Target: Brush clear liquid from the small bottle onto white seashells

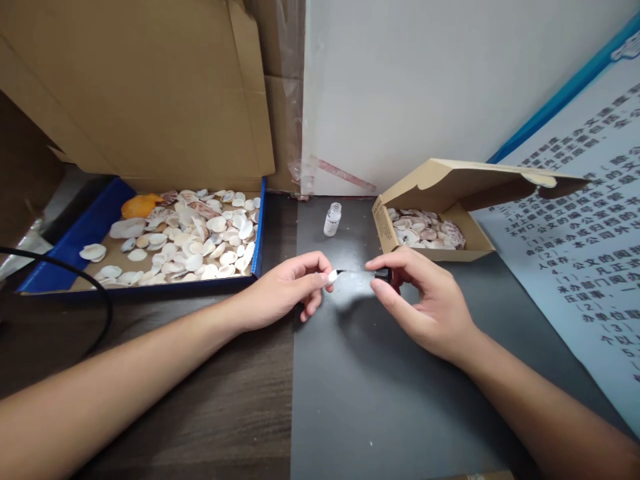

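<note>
Thumb and forefinger of my left hand point(293, 288) pinch a small white seashell point(333, 275). In my right hand point(427, 300) is a brush with a black cap point(384, 274), held between thumb and fingers. Its thin dark stem points left, and the tip is at the shell; whether it touches, I cannot tell. Just beyond both hands, a small clear bottle point(332, 223) with a printed label stands upright without a cap on its mouth.
To the left, an open blue box point(259, 230) holds many loose shells and an orange piece point(141, 205). A smaller cardboard box point(475, 255) with shells stands at right, its lid raised. A black cable point(107, 307) curves at far left. A printed sheet point(575, 253) lies right.
</note>
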Action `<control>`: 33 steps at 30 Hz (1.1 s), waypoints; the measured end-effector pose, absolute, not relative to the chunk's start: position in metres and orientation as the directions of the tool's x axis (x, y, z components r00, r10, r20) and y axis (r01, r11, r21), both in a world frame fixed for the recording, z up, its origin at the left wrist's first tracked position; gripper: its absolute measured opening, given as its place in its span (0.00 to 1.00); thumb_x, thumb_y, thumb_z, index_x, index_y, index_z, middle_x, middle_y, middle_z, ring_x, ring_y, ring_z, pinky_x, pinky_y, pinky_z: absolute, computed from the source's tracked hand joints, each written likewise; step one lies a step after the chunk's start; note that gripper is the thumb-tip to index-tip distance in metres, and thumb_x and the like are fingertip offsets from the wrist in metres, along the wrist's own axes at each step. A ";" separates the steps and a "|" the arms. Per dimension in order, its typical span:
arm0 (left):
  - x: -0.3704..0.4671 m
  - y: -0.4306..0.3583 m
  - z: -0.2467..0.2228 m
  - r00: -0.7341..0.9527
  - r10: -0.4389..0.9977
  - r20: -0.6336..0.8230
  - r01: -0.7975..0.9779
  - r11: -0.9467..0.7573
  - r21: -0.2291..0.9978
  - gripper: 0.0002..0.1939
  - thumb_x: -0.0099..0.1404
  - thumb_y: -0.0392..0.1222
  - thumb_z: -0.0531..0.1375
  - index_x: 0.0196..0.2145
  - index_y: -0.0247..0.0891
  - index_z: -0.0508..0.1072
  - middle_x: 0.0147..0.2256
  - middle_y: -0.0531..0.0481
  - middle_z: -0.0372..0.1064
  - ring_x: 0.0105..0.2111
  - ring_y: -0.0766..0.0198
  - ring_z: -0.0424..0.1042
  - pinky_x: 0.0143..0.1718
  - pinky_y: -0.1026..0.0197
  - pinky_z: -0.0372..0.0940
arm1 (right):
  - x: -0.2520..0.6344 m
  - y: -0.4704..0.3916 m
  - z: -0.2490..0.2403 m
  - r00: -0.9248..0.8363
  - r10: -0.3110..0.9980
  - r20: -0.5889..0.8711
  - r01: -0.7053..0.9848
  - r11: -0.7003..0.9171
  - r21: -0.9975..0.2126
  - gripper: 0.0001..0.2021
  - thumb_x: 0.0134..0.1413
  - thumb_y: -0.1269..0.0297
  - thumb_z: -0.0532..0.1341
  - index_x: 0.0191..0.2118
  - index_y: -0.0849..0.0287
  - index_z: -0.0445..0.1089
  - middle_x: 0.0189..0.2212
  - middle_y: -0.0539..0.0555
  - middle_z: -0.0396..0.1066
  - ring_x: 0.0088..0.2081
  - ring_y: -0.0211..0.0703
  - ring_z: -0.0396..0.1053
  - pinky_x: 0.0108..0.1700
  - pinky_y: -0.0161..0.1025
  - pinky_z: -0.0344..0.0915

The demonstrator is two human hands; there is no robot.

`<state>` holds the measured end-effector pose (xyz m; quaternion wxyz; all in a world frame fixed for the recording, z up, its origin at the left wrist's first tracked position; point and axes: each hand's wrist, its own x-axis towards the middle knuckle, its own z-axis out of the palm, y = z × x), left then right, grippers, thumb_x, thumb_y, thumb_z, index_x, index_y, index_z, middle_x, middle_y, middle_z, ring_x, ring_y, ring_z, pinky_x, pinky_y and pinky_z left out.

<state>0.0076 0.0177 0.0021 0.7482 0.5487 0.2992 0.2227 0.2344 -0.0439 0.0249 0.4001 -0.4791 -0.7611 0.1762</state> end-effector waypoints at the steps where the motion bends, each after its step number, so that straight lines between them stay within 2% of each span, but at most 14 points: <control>1: 0.008 0.018 0.003 0.721 0.662 -0.205 -0.005 0.300 0.954 0.10 0.69 0.46 0.59 0.35 0.38 0.66 0.28 0.57 0.65 0.20 0.74 0.62 0.21 0.69 0.62 | 0.234 -0.043 0.025 -0.194 0.875 0.444 0.610 0.462 -0.644 0.06 0.61 0.70 0.62 0.43 0.56 0.71 0.29 0.48 0.66 0.27 0.35 0.63 0.31 0.35 0.62; 5: 0.008 0.017 0.004 0.724 0.658 -0.209 -0.007 0.309 0.951 0.10 0.68 0.46 0.59 0.34 0.38 0.65 0.26 0.58 0.64 0.19 0.74 0.62 0.20 0.70 0.61 | 0.234 -0.041 0.024 -0.147 0.873 0.465 0.641 0.443 -0.627 0.06 0.60 0.70 0.62 0.43 0.57 0.71 0.30 0.49 0.67 0.27 0.35 0.63 0.32 0.36 0.62; 13: 0.008 0.018 -0.001 0.720 0.664 -0.201 -0.008 0.298 0.955 0.08 0.69 0.45 0.58 0.35 0.38 0.66 0.29 0.56 0.66 0.20 0.74 0.62 0.20 0.69 0.62 | 0.233 -0.045 0.025 -0.299 0.856 0.421 0.512 0.516 -0.686 0.07 0.63 0.70 0.61 0.46 0.55 0.71 0.31 0.49 0.67 0.28 0.36 0.64 0.30 0.34 0.62; 17: 0.007 0.018 0.000 0.721 0.663 -0.201 -0.009 0.299 0.954 0.08 0.69 0.44 0.58 0.35 0.38 0.66 0.29 0.56 0.66 0.20 0.74 0.62 0.20 0.69 0.62 | 0.234 -0.044 0.023 -0.256 0.866 0.430 0.563 0.495 -0.662 0.07 0.62 0.70 0.62 0.46 0.55 0.71 0.30 0.48 0.66 0.27 0.36 0.63 0.31 0.35 0.62; 22: 0.008 0.017 0.003 0.726 0.656 -0.206 0.001 0.299 0.954 0.10 0.69 0.46 0.59 0.34 0.38 0.65 0.24 0.58 0.63 0.19 0.73 0.61 0.20 0.70 0.61 | 0.234 -0.042 0.022 -0.164 0.880 0.446 0.608 0.446 -0.656 0.07 0.61 0.70 0.62 0.45 0.56 0.71 0.32 0.49 0.68 0.28 0.36 0.64 0.33 0.36 0.63; 27: 0.008 0.018 0.001 0.718 0.669 -0.194 -0.021 0.299 0.954 0.08 0.68 0.45 0.59 0.35 0.38 0.65 0.30 0.56 0.66 0.20 0.74 0.63 0.20 0.69 0.62 | 0.233 -0.043 0.023 -0.262 0.867 0.424 0.547 0.495 -0.675 0.07 0.62 0.69 0.61 0.45 0.55 0.71 0.30 0.48 0.67 0.28 0.36 0.64 0.31 0.35 0.63; 33: 0.009 0.017 0.003 0.717 0.668 -0.200 -0.021 0.308 0.951 0.08 0.67 0.44 0.59 0.35 0.38 0.65 0.31 0.56 0.66 0.20 0.75 0.63 0.20 0.69 0.62 | 0.235 -0.043 0.024 -0.163 0.879 0.448 0.602 0.448 -0.661 0.06 0.62 0.69 0.61 0.44 0.55 0.70 0.31 0.50 0.68 0.28 0.37 0.64 0.33 0.37 0.64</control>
